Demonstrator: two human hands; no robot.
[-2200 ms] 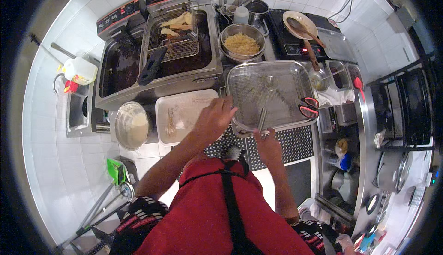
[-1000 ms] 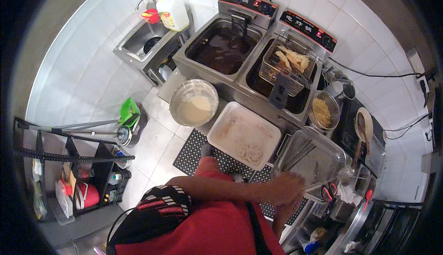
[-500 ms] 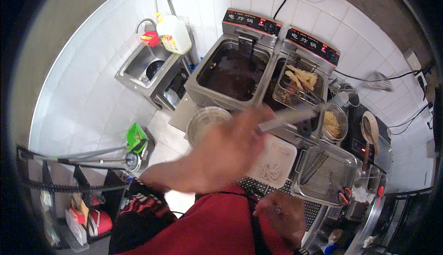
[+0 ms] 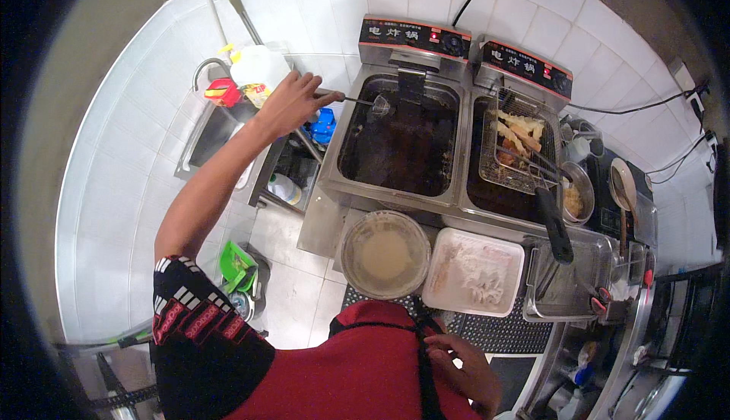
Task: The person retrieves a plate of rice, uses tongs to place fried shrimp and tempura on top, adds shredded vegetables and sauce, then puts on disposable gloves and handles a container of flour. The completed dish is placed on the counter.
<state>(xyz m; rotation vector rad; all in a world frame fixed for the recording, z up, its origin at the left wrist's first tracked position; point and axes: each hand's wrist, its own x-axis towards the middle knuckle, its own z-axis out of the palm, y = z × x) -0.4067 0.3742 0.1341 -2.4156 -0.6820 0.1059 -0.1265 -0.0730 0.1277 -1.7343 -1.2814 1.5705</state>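
My left hand (image 4: 293, 107) is closed around the dark handle of a small wire skimmer (image 4: 381, 105). The skimmer's head is at the upper left of the left fryer's dark oil (image 4: 395, 146); whether it touches the oil I cannot tell. Low in front of my red top, my right hand (image 4: 462, 368) hangs near the black strap, fingers loosely bent and apart, nothing visible in them. Battered fried pieces (image 4: 519, 135) lie in the wire basket (image 4: 505, 175) over the right fryer, with tongs (image 4: 532, 163) across them.
Before the fryers stand a round tub of pale batter (image 4: 384, 255) and a white tray of flour (image 4: 475, 272). An empty wire-mesh rack (image 4: 572, 283) is to their right, under a black handle (image 4: 553, 226). At left are a sink (image 4: 199, 146) and large jug (image 4: 262, 66).
My left hand has swung from the middle to the upper left, bringing the skimmer from the right side over the left fryer. The batter tub and flour tray now show fully.
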